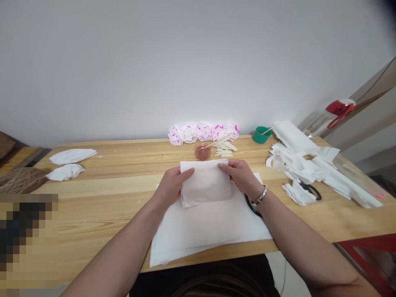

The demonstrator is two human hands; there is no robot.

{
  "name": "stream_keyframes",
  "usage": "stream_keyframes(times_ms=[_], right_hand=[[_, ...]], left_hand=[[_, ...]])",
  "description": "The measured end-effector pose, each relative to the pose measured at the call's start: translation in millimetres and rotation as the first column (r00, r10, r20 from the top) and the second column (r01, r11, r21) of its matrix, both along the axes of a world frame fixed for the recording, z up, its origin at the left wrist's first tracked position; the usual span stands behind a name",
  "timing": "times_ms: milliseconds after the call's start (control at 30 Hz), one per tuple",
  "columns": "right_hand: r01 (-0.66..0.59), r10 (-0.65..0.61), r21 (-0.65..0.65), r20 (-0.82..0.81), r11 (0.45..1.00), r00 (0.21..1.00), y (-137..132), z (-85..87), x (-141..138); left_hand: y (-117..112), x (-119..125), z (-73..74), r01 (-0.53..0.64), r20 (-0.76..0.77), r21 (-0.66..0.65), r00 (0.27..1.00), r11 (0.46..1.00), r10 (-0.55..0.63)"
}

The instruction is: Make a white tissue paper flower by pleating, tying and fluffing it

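A folded white tissue sheet (206,183) is held a little above a larger stack of white tissue sheets (204,231) on the wooden table (108,194). My left hand (171,185) grips the folded sheet's left edge, thumb on top. On the right edge, my right hand (239,175) pinches it; that wrist wears a silver bracelet. Both hands are closed on the same sheet.
White-and-pink paper flowers (202,133) line the table's back edge, with a small pink pot (202,152), white strips (225,148) and a green cup (261,135) nearby. Cut tissue scraps (309,165) and scissors (312,190) lie at right. White pieces (69,163) and twine (20,180) lie at left.
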State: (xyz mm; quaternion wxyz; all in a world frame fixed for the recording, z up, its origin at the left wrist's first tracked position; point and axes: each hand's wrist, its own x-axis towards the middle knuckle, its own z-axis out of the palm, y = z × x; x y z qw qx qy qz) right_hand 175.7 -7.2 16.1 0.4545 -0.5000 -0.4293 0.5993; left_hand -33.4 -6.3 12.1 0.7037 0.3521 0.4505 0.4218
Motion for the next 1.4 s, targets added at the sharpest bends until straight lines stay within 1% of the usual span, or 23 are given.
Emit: stream_keyframes(times_ms=[200,267,400,500,633,767,1000,1100,1200,1400], right_hand=[[-0.032,0.033,-0.036,0.016,0.999,0.999,-1.9,1.2,-1.6],[-0.018,0.018,-0.009,0.047,1.0,0.999,-2.3,3.5,-2.1],[0.02,-0.032,0.102,0.115,0.995,0.993,-1.2,6.8,-1.3],[0.03,-0.051,0.137,0.154,0.99,0.987,-0.1,6.6,0.0],[0.026,-0.044,0.121,0.152,0.992,0.987,0.7,4.0,1.5],[0.016,-0.03,0.107,0.131,0.994,0.991,1.3,1.6,2.9],[0.022,-0.035,0.099,0.126,0.995,0.991,1.3,3.8,2.4],[0.046,-0.053,0.083,0.086,0.996,0.995,1.6,4.6,1.9],[0.066,-0.071,0.076,0.07,0.995,0.995,2.5,3.5,2.7],[0.032,-0.044,0.111,0.113,0.993,0.993,2.8,2.0,4.8]], left_hand=[[-1.9,1.3,0.3,-0.062,-0.06,0.045,0.996,0.997,0.065],[-1.8,0.9,-0.3,-0.056,-0.067,0.041,0.996,0.998,0.059],[-2.3,-0.3,-0.7,-0.048,-0.074,0.037,0.996,0.998,0.051],[-3.3,-0.9,0.6,-0.041,-0.071,0.045,0.997,0.998,0.044],[-4.0,-0.8,3.1,-0.021,-0.029,0.053,0.999,0.998,0.023],[-3.9,-0.9,5.0,-0.031,-0.012,0.057,0.999,0.998,0.032],[-3.6,-3.1,3.1,-0.016,0.006,0.083,1.0,0.996,0.016],[-2.4,-2.9,2.9,-0.038,0.015,0.096,0.999,0.995,0.037],[-1.4,-2.5,5.0,-0.06,0.006,0.08,0.998,0.995,0.06],[-2.0,-2.8,10.8,-0.109,-0.04,0.053,0.993,0.993,0.111]])
